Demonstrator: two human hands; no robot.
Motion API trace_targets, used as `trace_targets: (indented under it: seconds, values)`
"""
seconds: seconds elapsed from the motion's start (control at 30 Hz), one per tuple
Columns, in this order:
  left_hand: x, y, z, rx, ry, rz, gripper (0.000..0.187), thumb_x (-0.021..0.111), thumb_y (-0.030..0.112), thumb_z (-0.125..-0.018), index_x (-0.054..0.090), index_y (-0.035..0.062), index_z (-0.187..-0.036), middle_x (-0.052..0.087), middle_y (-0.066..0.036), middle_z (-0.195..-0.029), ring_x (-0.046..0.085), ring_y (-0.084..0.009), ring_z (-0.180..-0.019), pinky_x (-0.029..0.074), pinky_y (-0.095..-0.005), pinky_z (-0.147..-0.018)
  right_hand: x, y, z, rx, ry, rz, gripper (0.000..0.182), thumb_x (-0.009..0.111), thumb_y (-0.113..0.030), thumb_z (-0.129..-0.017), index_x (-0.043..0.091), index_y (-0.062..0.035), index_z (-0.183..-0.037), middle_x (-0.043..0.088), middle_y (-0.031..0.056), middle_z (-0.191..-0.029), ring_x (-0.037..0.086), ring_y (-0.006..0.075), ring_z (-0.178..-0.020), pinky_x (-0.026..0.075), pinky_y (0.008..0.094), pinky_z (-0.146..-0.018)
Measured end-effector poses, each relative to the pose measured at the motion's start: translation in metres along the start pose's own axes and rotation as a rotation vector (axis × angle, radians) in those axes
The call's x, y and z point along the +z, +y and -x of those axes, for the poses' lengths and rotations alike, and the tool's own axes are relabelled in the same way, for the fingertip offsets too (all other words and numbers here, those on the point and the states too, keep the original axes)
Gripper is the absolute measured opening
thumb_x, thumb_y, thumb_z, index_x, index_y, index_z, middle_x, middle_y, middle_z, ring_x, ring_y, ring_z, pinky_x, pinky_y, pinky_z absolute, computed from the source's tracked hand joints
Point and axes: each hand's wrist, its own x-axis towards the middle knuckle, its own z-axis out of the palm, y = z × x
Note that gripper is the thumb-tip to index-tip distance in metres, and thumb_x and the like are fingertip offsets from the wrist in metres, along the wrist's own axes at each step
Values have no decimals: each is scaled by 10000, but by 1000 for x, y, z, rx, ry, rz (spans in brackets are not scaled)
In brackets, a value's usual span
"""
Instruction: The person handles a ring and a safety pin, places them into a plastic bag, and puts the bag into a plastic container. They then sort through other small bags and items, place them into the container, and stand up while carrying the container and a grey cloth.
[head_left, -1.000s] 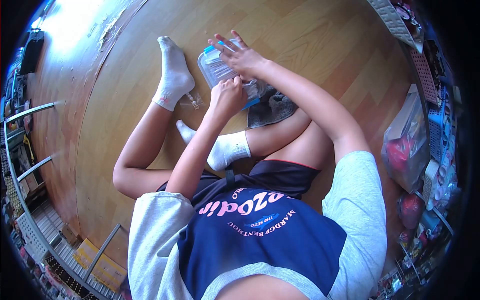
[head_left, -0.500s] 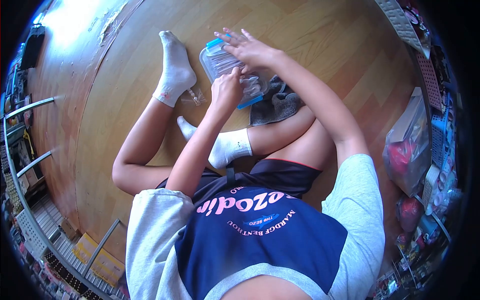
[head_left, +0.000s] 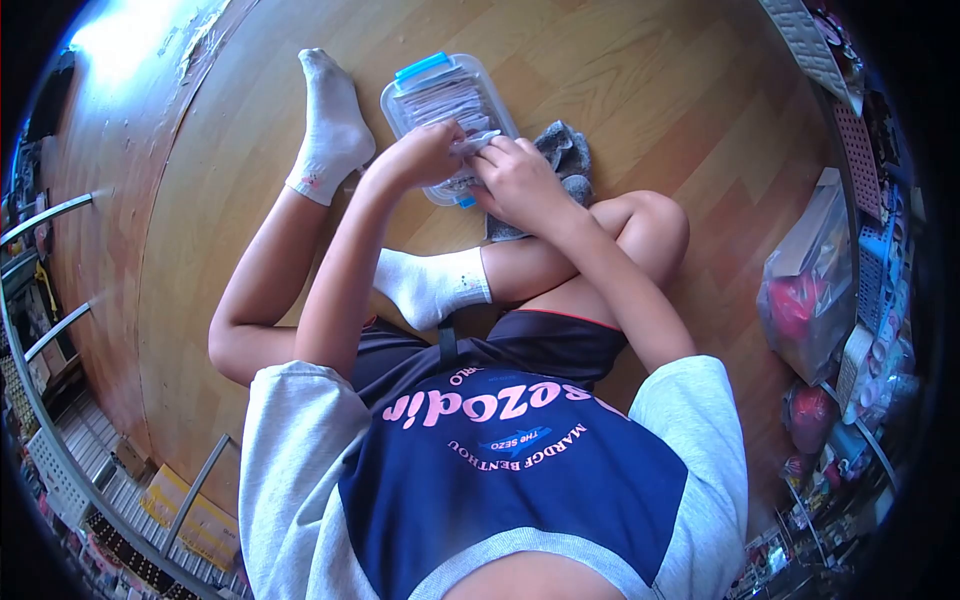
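A clear plastic box point(head_left: 490, 88) with blue clips lies on the wooden floor, holding a row of thin packets point(head_left: 445, 97). Over the box's near part, my left hand point(head_left: 425, 155) and my right hand point(head_left: 515, 180) are close together. Between their fingers is a small clear plastic packet point(head_left: 475, 143), pinched from both sides. What is inside that packet is too small to tell. A grey cloth point(head_left: 565, 150) lies just right of the box, partly behind my right hand and forearm.
My white-socked feet point(head_left: 335, 125) point(head_left: 435, 285) rest on the floor near the box. At the left stands a metal rack point(head_left: 60, 330) with goods. Bagged items, one with something red point(head_left: 800, 300), and hanging goods line the right side.
My right hand has come down from the box's far clip to meet my left hand, which has shifted slightly left and up. A clear packet now shows between them. The box sits slightly further left.
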Motion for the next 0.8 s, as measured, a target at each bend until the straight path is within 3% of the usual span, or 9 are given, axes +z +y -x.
trace_targets:
  seconds: [0.1,0.2,0.37,0.47,0.57,0.67,0.73,0.77,0.8]
  values:
    - [6,29,13,-149,90,-361,127,581,72,-686,582,1,-791,610,-189,-853,605,-304,-844,488,-402,-687,11,-7,2,74,4,46,236,596,-206,-736,598,-71,-929,552,81,-887,497,243,-913,392,377,-787]
    - [23,23,22,74,300,-337,88,568,38,-667,589,7,-747,578,-146,-788,604,-316,-769,497,-379,-667,9,-2,4,55,19,21,230,589,-219,-747,597,-70,-922,536,77,-873,492,246,-905,373,380,-800]
    - [26,18,10,26,344,-411,47,577,54,-657,607,24,-678,594,-141,-760,617,-294,-720,499,-377,-632,13,0,10,32,38,-10,234,572,-232,-775,596,-61,-933,561,82,-914,507,237,-913,362,367,-806]
    - [21,23,5,-101,193,-501,71,573,64,-661,624,26,-691,620,-138,-724,628,-286,-680,502,-376,-605,15,-1,10,59,-10,-63,252,563,-241,-791,594,-52,-954,581,90,-939,521,239,-917,362,365,-821]
    - [18,23,7,-96,165,-478,145,551,102,-696,615,44,-812,619,-157,-698,619,-306,-698,493,-375,-641,19,-2,11,3,165,-36,249,563,-247,-778,609,-40,-907,595,82,-834,529,226,-849,363,369,-807]
    - [10,24,23,-46,283,-254,217,600,96,-688,609,51,-900,625,-143,-732,624,-301,-705,500,-372,-645,13,-3,11,6,155,-27,257,567,-242,-779,605,-38,-931,600,89,-888,533,233,-896,363,379,-831]
    - [-1,27,48,279,634,-69,243,606,118,-731,575,65,-966,625,-132,-832,612,-294,-772,491,-366,-679,0,-5,17,9,243,-46,243,576,-215,-770,602,-40,-937,600,97,-919,525,251,-960,371,383,-856]
    - [0,15,60,185,707,-43,227,604,138,-760,571,54,-968,611,-113,-936,595,-278,-837,482,-358,-718,-7,-4,20,2,243,-49,243,576,-215,-770,602,-40,-937,600,97,-919,525,251,-960,371,383,-856]
    - [1,5,76,24,732,34,228,599,123,-756,572,61,-974,607,-115,-951,591,-277,-850,478,-356,-734,-15,0,26,147,268,-135,254,581,-212,-763,598,-47,-956,589,107,-961,513,264,-992,375,386,-867]
